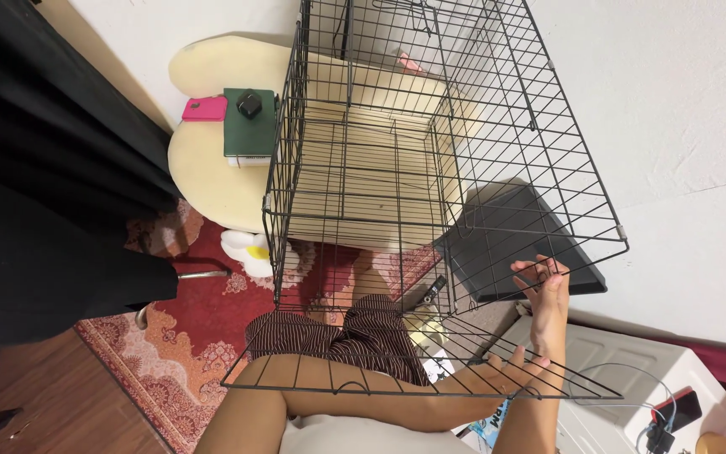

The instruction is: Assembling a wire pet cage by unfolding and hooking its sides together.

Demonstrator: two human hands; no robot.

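A black wire cage (pixel 430 160) is held tilted over the cream table (pixel 212 160). Its rim at 4 o'clock is gripped by the right hand (pixel 544 277), steadying it; the hinged panel at 6 o'clock is clasped by the left hand (pixel 510 374).

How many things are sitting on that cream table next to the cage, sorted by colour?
On the cream table beside the wire cage:
Pink: 1, a flat case
Green: 1, a box
Black: 1, a small knob-like thing on the box
Total: 3
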